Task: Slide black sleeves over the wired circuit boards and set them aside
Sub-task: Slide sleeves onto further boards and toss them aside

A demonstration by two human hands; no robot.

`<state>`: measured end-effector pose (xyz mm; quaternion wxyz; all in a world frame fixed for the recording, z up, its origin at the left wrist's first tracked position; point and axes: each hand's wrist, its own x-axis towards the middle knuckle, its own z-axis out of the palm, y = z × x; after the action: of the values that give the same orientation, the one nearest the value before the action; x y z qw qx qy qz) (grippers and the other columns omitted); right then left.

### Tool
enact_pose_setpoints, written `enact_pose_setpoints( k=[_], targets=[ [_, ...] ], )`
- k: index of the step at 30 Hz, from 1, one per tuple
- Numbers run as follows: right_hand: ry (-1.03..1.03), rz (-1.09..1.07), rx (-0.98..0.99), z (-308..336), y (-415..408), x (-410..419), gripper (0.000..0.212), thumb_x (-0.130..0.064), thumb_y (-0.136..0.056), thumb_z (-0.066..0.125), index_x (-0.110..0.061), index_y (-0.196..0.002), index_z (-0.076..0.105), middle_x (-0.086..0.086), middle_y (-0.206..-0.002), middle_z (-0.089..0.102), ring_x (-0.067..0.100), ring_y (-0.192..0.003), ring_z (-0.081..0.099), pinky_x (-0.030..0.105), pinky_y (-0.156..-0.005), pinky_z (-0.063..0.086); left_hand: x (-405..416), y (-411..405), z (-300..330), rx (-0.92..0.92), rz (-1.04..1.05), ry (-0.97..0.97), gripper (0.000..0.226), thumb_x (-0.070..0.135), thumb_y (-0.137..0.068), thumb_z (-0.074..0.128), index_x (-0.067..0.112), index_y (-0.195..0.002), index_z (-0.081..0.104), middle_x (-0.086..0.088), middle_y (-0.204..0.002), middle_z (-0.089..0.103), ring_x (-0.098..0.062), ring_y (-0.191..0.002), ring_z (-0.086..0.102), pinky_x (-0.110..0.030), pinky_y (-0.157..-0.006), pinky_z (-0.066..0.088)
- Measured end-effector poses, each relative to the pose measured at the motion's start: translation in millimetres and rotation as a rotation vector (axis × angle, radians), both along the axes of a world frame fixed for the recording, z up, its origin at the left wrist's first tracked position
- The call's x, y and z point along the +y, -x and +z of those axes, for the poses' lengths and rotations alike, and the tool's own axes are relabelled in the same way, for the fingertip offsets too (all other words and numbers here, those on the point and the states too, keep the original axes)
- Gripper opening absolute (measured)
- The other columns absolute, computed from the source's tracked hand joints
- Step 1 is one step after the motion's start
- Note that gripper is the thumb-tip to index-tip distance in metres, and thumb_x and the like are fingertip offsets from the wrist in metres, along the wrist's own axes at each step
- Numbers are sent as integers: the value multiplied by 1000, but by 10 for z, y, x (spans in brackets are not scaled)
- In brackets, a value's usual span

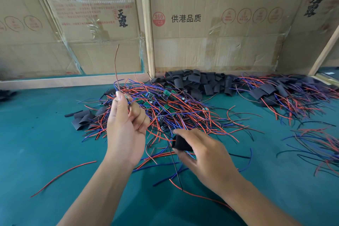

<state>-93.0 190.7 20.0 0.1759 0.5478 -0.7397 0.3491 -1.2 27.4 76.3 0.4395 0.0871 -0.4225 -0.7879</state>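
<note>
Two hands are at work over the green worktop [45, 134], each with its own piece. The left hand [126, 125] is raised above the near edge of the tangled pile of wired boards [165, 108], thumb and curled fingers pinching a wired circuit board [126, 97] that is mostly hidden in the grip; one of its red wires [116, 64] stands up above the thumb. The right hand [207, 154] is lower and nearer, thumb and fingers pinching a black sleeve [181, 143], whose open end seems to face left, toward the other hand. Board and sleeve are apart, nothing threaded yet.

The step in hand looks like lining the two pieces up, just ahead of the sliding. The next move calls for gathering the board's loose wires so they enter the sleeve mouth together, then bringing the sleeve up to the board or the board down to it, and keeping the flat sleeve pinched open enough to pass over the components. Stray wires from the pile lie under the right hand and could snag.

A stock of spare sleeves [198, 81] sits against the cardboard wall [211, 49] behind, and to the far right a heap of sleeved boards [286, 93] seems to mark the set-aside spot
</note>
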Motion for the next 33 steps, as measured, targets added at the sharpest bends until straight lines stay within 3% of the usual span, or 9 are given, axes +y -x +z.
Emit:
enact_pose_setpoints(
  k=[6,9,11,13,16,20,22,26,33],
  targets=[
    [-72,-148,173,64,0,-18,25,-35,-88,63,-19,-107,68,-7,-81,67,21,-80,62,36,-79,43,250,84,-25,-71,-100,0,45,51,-103,34,20,-72,36,2,-60,21,-14,-49,17,-27,-48,21],
    [-126,-224,215,106,-44,-16,27,-39,-90,50,-20,-97,68,-6,-79,66,22,-86,64,37,-87,40,355,115,-89,-65,-145,26,30,38,-103,40,18,-81,41,0,-65,25,-15,-54,21,-27,-52,26],
    [-110,-237,202,123,-62,-23,27,-38,-89,52,-17,-94,68,-3,-85,67,24,-96,66,37,-93,39,397,121,-133,-48,-187,65,22,32,-102,45,14,-90,48,-2,-67,34,-17,-59,32,-26,-57,35],
    [-54,-206,161,114,-54,-30,21,-30,-86,65,-12,-97,68,1,-95,68,27,-103,66,37,-95,39,424,115,-166,-53,-258,118,19,29,-102,47,12,-94,50,-7,-72,50,-21,-67,45,-29,-67,41],
    [-41,-138,-10,120,2,-3,26,-18,-85,74,-4,-107,66,7,-108,65,31,-103,62,33,-90,44,424,93,-180,-51,-365,144,13,27,-100,48,16,-95,51,-17,-100,69,-27,-88,62,-34,-84,49],
    [-4,15,-255,147,80,66,26,-16,-93,68,-11,-117,61,-4,-106,56,18,-94,54,29,-80,45,363,84,-184,-81,-384,212,15,32,-99,51,18,-101,48,-21,-125,67,-30,-115,65,-34,-96,51],
    [32,36,-257,160,117,83,28,-19,-94,68,-13,-121,61,-7,-101,55,15,-91,54,32,-79,48,344,84,-198,-131,-342,284,17,36,-98,59,20,-97,53,-10,-126,67,-24,-112,63,-36,-96,46],
    [42,30,-214,181,137,101,38,-31,-94,66,-14,-128,60,-4,-99,58,19,-90,58,41,-79,51,341,78,-234,-169,-282,359,20,31,-86,70,16,-96,62,-1,-94,59,-13,-84,53,-26,-82,42],
    [107,-2,-155,234,153,135,48,-29,-93,63,-10,-137,57,0,-100,60,21,-89,61,41,-73,52,365,97,-261,-194,-394,381,18,25,-80,78,22,-93,66,3,-80,60,-15,-72,64,-18,-69,47]
  ],
)
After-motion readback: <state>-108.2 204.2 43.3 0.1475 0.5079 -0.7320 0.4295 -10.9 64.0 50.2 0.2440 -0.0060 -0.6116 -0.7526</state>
